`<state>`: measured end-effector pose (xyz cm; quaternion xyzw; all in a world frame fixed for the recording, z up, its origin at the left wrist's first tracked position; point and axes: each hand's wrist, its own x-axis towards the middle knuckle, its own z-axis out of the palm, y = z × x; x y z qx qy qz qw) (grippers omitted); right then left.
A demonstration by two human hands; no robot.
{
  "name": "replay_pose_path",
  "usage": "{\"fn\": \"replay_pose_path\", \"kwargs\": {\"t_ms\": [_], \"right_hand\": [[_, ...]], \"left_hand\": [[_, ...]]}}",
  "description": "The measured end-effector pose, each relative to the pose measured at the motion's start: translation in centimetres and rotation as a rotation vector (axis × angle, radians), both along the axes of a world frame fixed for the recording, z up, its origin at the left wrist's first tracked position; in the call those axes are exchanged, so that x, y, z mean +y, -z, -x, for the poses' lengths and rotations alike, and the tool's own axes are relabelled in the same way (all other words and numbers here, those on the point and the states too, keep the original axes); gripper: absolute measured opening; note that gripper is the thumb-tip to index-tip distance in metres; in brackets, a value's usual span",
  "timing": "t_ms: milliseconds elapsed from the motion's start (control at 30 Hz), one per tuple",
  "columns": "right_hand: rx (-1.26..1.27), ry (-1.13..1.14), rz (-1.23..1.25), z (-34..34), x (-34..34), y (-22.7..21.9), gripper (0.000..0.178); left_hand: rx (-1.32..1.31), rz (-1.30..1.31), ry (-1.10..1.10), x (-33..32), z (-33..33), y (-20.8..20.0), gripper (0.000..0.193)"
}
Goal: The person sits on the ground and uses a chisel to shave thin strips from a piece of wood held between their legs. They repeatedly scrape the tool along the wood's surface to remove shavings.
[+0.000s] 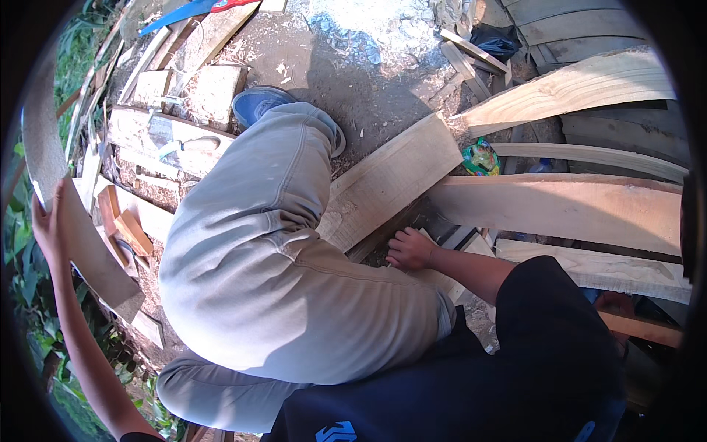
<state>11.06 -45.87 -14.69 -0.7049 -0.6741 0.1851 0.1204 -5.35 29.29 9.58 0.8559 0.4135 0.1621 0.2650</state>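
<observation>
My left hand (50,225) grips the edge of a long wooden plank (55,147) that stands at the far left, its lower end near the ground. The plank's bend comes at least partly from the lens. My right hand (409,248) is closed, its fingers curled down beside my thigh, just below a thick pale board (398,180). Whatever lies under those fingers is hidden. Small wood offcuts (442,276) are next to that wrist. Between my left hand and my bent leg lies a reddish-brown wooden block tool (121,225), which looks like a hand plane.
Long sawn boards (560,210) extend off to the right. A blue-bladed handsaw (184,13) with a red part lies at the top left, above wood blocks (213,92). Near the board ends are a green packet (481,158) and a black bag (495,42). Green plants border the left.
</observation>
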Motion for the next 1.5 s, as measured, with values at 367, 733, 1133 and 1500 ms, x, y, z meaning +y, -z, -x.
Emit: {"fn": "replay_pose_path", "kwargs": {"t_ms": [367, 733, 1133, 1500], "right_hand": [[-0.235, 0.471, -0.24, 4.9, -6.8, -0.8, 0.02], [0.001, 0.817, -0.129, 5.7, -9.7, -3.9, 0.027], [0.017, 0.747, -0.299, 3.3, -5.4, -2.7, 0.027], [0.052, 0.911, -0.122, 4.8, -12.3, -5.5, 0.031]], "left_hand": [[0.233, -0.466, -0.299, -8.7, 17.8, -12.5, 0.075], [0.426, -0.744, -0.624, -10.5, 29.4, -20.6, 0.075], [0.781, -0.575, -0.344, -15.7, 29.1, -14.8, 0.062], [0.889, -0.097, 0.123, -28.1, 19.9, -9.4, 0.052]]}}
